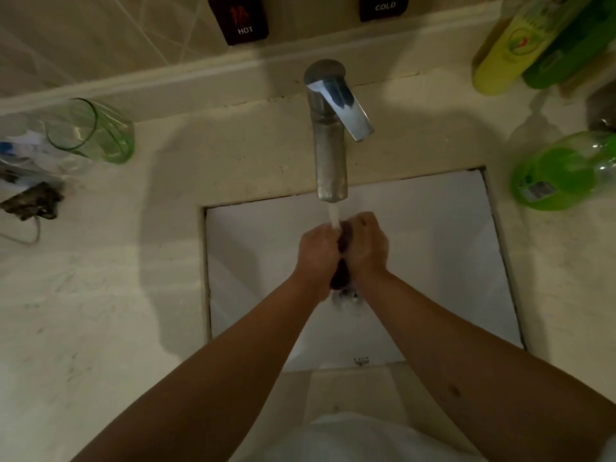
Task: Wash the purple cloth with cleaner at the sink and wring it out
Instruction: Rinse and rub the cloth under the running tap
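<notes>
We held the purple cloth (340,275) bunched between both hands over the sink (450,261), directly under the running stream from the tap (328,128). The left hand (315,251) and the right hand (368,243) were each clenched round the cloth, so that only a dark strip showed between them and a tail hung below.

We judged the cloth soft, limp and heavier for the water it carried, and likely slippery if cleaner was on it. For wringing, each hand would best take one end of the roll, with the hands set apart.

On the worktop (100,311), a green bottle (560,175) lay just right of the sink, and a yellow bottle (506,51) stood against the back wall. A green glass (93,131) lay on its side well to the left. Nothing stood between us and the sink. The tap spout hung just above the hands and limited lifting.
</notes>
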